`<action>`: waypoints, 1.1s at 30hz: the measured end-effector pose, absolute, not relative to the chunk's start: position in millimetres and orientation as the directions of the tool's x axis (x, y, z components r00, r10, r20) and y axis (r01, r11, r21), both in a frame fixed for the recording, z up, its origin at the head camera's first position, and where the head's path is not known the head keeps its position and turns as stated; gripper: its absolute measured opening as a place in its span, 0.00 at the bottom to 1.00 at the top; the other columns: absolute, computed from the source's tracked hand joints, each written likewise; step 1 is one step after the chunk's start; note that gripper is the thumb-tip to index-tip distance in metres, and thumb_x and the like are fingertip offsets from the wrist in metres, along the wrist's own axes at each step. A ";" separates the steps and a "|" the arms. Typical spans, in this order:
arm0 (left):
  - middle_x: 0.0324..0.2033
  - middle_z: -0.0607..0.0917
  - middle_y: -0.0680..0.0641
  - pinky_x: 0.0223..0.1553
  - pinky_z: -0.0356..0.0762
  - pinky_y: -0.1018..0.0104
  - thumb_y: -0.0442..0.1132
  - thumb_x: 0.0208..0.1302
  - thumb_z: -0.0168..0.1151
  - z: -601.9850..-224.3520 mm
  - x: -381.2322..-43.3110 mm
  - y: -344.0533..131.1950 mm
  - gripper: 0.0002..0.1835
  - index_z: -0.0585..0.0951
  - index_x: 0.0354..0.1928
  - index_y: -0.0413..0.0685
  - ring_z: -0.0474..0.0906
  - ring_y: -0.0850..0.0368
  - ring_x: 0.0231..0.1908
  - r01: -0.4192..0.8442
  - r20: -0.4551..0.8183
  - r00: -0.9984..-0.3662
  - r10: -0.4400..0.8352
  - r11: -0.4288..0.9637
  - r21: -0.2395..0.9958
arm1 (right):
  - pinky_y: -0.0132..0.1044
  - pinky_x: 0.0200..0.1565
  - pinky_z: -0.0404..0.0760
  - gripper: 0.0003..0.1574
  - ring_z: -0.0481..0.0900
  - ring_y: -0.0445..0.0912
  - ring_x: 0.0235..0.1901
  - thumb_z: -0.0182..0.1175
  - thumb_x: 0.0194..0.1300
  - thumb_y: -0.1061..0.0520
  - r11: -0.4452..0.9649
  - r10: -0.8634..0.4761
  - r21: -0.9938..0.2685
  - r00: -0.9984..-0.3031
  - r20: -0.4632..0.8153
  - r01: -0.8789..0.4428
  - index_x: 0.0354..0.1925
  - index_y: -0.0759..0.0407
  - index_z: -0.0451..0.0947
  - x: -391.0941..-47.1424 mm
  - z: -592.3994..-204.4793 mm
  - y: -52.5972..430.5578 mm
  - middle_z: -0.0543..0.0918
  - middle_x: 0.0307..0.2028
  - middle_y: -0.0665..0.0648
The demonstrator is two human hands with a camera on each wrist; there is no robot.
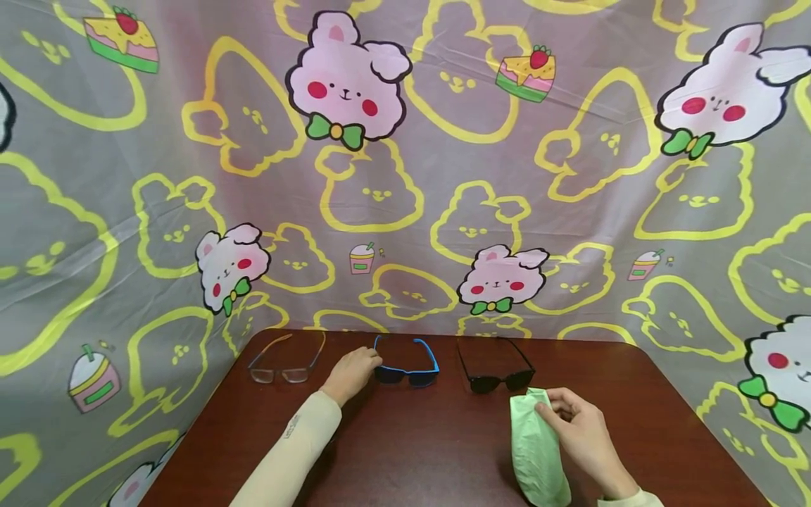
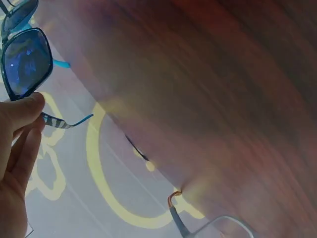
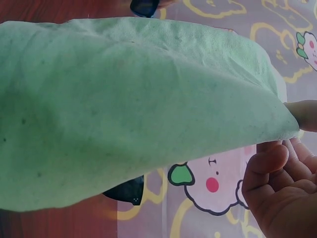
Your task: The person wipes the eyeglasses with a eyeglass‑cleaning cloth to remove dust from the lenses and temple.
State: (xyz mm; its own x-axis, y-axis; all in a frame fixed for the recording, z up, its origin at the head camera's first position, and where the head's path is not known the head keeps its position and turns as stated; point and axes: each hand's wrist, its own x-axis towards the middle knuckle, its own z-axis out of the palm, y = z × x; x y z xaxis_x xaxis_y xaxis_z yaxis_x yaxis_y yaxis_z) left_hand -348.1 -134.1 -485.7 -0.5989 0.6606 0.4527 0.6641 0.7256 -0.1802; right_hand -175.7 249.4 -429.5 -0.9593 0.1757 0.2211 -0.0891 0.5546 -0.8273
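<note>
Got blue-framed sunglasses (image 1: 419, 379) by one end in the left hand (image 1: 353, 373), pinched thumb to fingers. Flanked by clear-lens eyeglasses (image 1: 294, 375) at 9 o'clock, black sunglasses (image 1: 486, 384) at 3. Also got a pale green cloth (image 1: 537, 447) pinched at its top edge in the right hand (image 1: 589, 429), crowding that black pair from about 5. Can only spot the striped temple (image 2: 55, 121) from the left wrist. Pretty tight at 12, with the tabletop's (image 1: 418, 436) far edge and patterned curtain (image 1: 405, 165) right behind; roomier at 6, between the arms.
</note>
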 end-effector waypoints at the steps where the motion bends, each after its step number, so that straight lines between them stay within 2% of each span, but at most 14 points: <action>1: 0.34 0.84 0.53 0.35 0.77 0.69 0.29 0.52 0.69 -484.0 -347.2 -134.4 0.09 0.85 0.33 0.51 0.77 0.57 0.35 0.667 0.464 -0.585 0.665 0.720 -0.190 | 0.33 0.25 0.73 0.16 0.77 0.41 0.25 0.64 0.62 0.51 0.554 0.176 -0.828 -0.960 0.220 -0.088 0.43 0.62 0.79 -175.8 -429.3 249.2 0.82 0.28 0.53; 6: 0.33 0.84 0.52 0.32 0.77 0.70 0.28 0.51 0.68 -475.6 -343.5 -134.8 0.09 0.84 0.33 0.48 0.77 0.57 0.33 0.678 0.554 -0.508 0.659 0.703 -0.214 | 0.33 0.25 0.73 0.17 0.77 0.41 0.25 0.63 0.62 0.51 0.559 0.174 -0.825 -0.961 0.215 -0.083 0.43 0.62 0.79 -175.8 -428.3 248.4 0.82 0.28 0.53; 10: 0.31 0.84 0.52 0.33 0.77 0.69 0.26 0.48 0.69 -469.6 -340.3 -134.7 0.10 0.82 0.32 0.46 0.77 0.57 0.33 0.687 0.613 -0.484 0.624 0.705 -0.176 | 0.33 0.22 0.70 0.17 0.74 0.41 0.22 0.62 0.63 0.49 0.570 0.176 -0.817 -0.960 0.219 -0.081 0.43 0.62 0.80 -176.0 -428.0 248.2 0.82 0.28 0.52; 14: 0.34 0.85 0.50 0.39 0.77 0.65 0.28 0.49 0.70 -465.3 -335.4 -135.2 0.10 0.83 0.35 0.44 0.79 0.55 0.37 0.697 0.654 -0.503 0.565 0.712 -0.078 | 0.33 0.19 0.67 0.16 0.68 0.40 0.18 0.61 0.65 0.48 0.587 0.172 -0.804 -0.957 0.235 -0.092 0.40 0.59 0.80 -175.0 -429.9 248.6 0.80 0.25 0.51; 20: 0.37 0.85 0.46 0.41 0.77 0.60 0.29 0.54 0.68 -459.5 -323.1 -136.1 0.12 0.83 0.42 0.40 0.80 0.52 0.39 0.677 0.688 -0.574 0.444 0.730 0.094 | 0.32 0.18 0.64 0.10 0.62 0.38 0.16 0.60 0.66 0.52 0.589 0.145 -0.787 -0.934 0.325 -0.183 0.37 0.58 0.79 -173.7 -433.5 247.3 0.72 0.19 0.50; 26: 0.34 0.84 0.47 0.38 0.78 0.60 0.30 0.56 0.67 -452.0 -304.8 -134.2 0.11 0.82 0.42 0.40 0.80 0.53 0.36 0.660 0.711 -0.589 0.384 0.736 0.150 | 0.32 0.18 0.64 0.09 0.61 0.38 0.15 0.59 0.66 0.53 0.604 0.137 -0.768 -0.921 0.366 -0.215 0.35 0.58 0.79 -174.5 -434.5 243.7 0.69 0.17 0.48; 33: 0.33 0.84 0.47 0.37 0.78 0.60 0.30 0.54 0.68 -441.1 -281.0 -123.6 0.11 0.83 0.41 0.40 0.80 0.54 0.35 0.664 0.745 -0.585 0.321 0.718 0.211 | 0.33 0.20 0.64 0.11 0.62 0.39 0.16 0.56 0.69 0.49 0.622 0.128 -0.756 -0.927 0.354 -0.203 0.37 0.55 0.79 -175.2 -433.8 242.3 0.67 0.18 0.48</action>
